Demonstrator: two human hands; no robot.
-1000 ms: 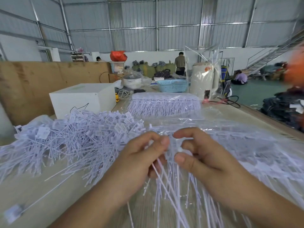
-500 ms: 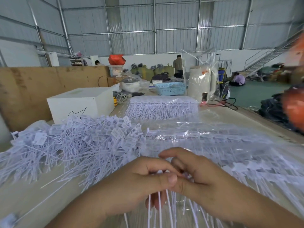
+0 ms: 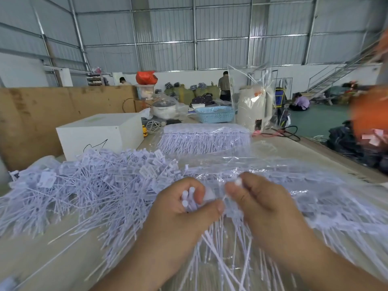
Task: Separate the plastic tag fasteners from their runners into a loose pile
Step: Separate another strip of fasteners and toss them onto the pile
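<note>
My left hand (image 3: 180, 215) grips a small bunch of white plastic tag fasteners (image 3: 188, 199) near the table's front middle; their thin tails hang down below my fist. Just to the right, my right hand (image 3: 260, 204) pinches the white runner piece (image 3: 238, 182) between thumb and fingers. The two hands are a little apart. A big loose pile of separated fasteners (image 3: 88, 185) spreads over the left of the table. More fasteners in clear plastic wrap (image 3: 294, 185) lie under and to the right of my hands.
A wrapped bundle of fasteners on runners (image 3: 204, 139) lies further back. A white box (image 3: 98, 133) stands at the back left, a blue basket (image 3: 215, 114) and a bagged white kettle (image 3: 255, 110) behind. Dark clothing (image 3: 357, 148) is heaped off the table's right edge. People work far back.
My hands were pressed together on the fasteners; now they have pulled apart, the left holding the bunch and the right holding the runner piece. Both hands have lifted slightly.
</note>
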